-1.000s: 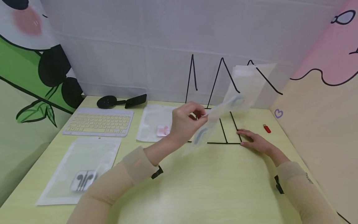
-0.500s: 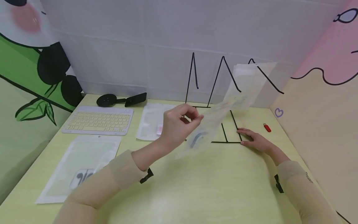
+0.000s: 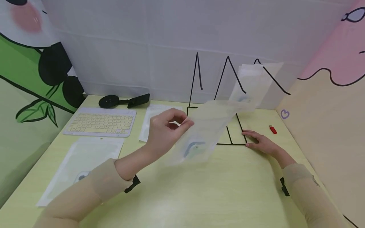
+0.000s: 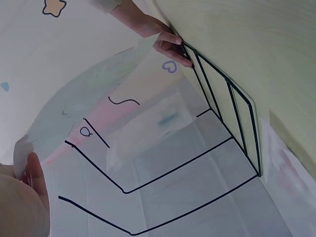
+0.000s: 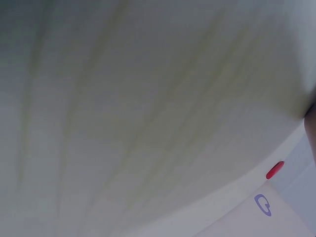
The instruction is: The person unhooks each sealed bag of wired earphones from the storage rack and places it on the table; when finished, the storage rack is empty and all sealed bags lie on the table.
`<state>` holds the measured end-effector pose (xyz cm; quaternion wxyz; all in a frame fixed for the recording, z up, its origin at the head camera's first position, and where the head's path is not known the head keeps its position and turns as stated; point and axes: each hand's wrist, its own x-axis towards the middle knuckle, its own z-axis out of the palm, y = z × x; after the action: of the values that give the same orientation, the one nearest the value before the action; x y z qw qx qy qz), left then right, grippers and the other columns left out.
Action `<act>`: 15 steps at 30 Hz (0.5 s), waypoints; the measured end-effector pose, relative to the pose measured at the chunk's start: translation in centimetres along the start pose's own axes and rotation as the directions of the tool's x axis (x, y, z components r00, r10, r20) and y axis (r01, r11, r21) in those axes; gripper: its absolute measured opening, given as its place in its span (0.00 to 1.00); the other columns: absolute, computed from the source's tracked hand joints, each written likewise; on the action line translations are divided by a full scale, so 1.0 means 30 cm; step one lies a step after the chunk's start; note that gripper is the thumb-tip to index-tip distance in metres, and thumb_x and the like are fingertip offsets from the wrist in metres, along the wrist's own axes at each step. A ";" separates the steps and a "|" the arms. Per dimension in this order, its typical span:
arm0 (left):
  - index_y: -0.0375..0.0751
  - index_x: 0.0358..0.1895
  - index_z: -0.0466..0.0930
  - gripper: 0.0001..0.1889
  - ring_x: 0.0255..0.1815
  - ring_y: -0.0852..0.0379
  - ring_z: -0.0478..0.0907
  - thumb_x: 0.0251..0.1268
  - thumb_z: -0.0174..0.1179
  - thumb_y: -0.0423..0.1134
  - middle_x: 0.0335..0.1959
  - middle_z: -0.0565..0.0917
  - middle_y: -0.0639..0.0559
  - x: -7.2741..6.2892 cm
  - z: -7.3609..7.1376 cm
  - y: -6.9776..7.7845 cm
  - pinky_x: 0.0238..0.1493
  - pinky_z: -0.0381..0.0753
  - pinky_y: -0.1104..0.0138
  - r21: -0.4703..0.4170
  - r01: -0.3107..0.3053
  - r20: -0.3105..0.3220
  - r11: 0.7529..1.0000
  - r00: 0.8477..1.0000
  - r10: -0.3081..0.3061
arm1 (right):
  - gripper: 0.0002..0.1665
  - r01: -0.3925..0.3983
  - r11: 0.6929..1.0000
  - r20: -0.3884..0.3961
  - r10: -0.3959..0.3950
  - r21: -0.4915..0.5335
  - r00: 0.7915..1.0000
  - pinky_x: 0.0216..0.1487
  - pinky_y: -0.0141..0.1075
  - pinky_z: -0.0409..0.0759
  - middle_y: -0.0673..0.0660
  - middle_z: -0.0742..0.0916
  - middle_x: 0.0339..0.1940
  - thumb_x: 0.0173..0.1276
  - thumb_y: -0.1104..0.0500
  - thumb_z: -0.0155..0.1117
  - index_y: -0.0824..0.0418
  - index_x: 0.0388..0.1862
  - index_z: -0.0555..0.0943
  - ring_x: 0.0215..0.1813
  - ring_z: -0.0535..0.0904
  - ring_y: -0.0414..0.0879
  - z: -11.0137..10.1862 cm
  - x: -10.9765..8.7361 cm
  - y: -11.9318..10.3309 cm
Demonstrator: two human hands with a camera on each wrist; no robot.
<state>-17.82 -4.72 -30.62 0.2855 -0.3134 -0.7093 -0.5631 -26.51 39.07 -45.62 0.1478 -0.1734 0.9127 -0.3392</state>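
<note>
In the head view my left hand [image 3: 166, 134] pinches the top edge of a translucent plastic bag [image 3: 211, 126], which hangs tilted over the table and shows a bluish curved shape near its bottom. My left wrist view has the same bag [image 4: 91, 94] bowed out from the fingers. Behind it stands a black wire rack [image 3: 223, 74] with upright hooks. Another whitish bag [image 3: 252, 82] hangs on the rack's right hook. My right hand [image 3: 262, 144] rests with its fingers at the front right corner of the rack's base. Only a sliver of that hand [image 5: 311, 131] enters the right wrist view.
A red USB stick [image 3: 272, 129] lies right of the rack. On the left are a white keyboard [image 3: 99, 122], black kitchen utensils [image 3: 124, 101], a bag with earphones [image 3: 97, 152] partly behind my left arm, and a second flat bag [image 3: 152, 118]. A wall closes the back.
My left hand has moved left and slightly toward me, drawing the bag with it, so its face now shows broader. The right hand keeps its place on the rack.
</note>
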 end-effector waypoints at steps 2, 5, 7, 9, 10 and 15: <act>0.41 0.31 0.82 0.06 0.26 0.65 0.79 0.52 0.70 0.34 0.26 0.84 0.55 -0.012 -0.014 -0.003 0.24 0.80 0.72 -0.006 0.014 -0.004 1.000 1.000 -0.014 | 0.38 0.003 1.000 0.003 -0.003 -0.014 1.000 0.68 0.66 0.44 0.59 0.56 0.77 0.66 0.47 0.61 0.53 0.72 0.62 0.76 0.43 0.64 -0.002 0.002 0.000; 0.42 0.32 0.84 0.06 0.27 0.64 0.79 0.51 0.70 0.33 0.27 0.84 0.55 -0.032 -0.034 -0.009 0.25 0.80 0.73 0.000 0.033 -0.002 0.999 0.999 -0.033 | 0.37 0.005 1.000 0.003 -0.005 -0.012 1.000 0.68 0.66 0.44 0.60 0.56 0.76 0.67 0.48 0.61 0.53 0.72 0.62 0.76 0.43 0.64 -0.003 0.001 -0.003; 0.42 0.32 0.84 0.06 0.27 0.64 0.79 0.51 0.70 0.33 0.27 0.84 0.55 -0.046 -0.048 -0.013 0.25 0.80 0.73 0.006 0.045 0.001 0.999 0.999 -0.045 | 0.37 0.005 1.000 0.001 -0.005 -0.005 1.000 0.68 0.67 0.44 0.60 0.56 0.76 0.67 0.48 0.61 0.54 0.72 0.63 0.76 0.43 0.64 -0.002 -0.001 -0.007; 0.43 0.32 0.85 0.06 0.27 0.63 0.79 0.50 0.70 0.32 0.27 0.85 0.55 -0.060 -0.065 -0.015 0.25 0.79 0.74 0.011 0.058 0.002 0.998 0.998 -0.059 | 0.37 -0.001 1.000 0.002 0.001 0.009 1.000 0.68 0.67 0.44 0.61 0.56 0.76 0.66 0.49 0.62 0.54 0.72 0.63 0.76 0.43 0.64 -0.001 -0.003 -0.010; 0.43 0.32 0.85 0.06 0.27 0.63 0.79 0.50 0.71 0.31 0.27 0.85 0.54 -0.066 -0.074 -0.016 0.25 0.79 0.74 0.009 0.070 0.000 0.998 0.998 -0.070 | 0.37 -0.003 1.000 0.003 0.003 0.015 1.000 0.67 0.67 0.44 0.61 0.56 0.76 0.66 0.49 0.62 0.54 0.72 0.63 0.76 0.43 0.65 -0.001 -0.005 -0.012; 0.42 0.31 0.85 0.06 0.27 0.62 0.80 0.50 0.70 0.29 0.28 0.85 0.52 -0.092 -0.123 -0.012 0.25 0.80 0.73 -0.031 0.186 -0.009 0.982 0.982 -0.187 | 0.37 0.005 1.000 0.004 -0.006 0.029 1.000 0.67 0.67 0.45 0.60 0.57 0.76 0.66 0.51 0.63 0.54 0.71 0.63 0.75 0.44 0.65 -0.005 -0.005 -0.014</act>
<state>-16.14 -8.73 -32.18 0.2309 -0.2466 -0.7253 -0.5999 -26.33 38.91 -45.20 0.1512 -0.1743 0.9069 -0.3526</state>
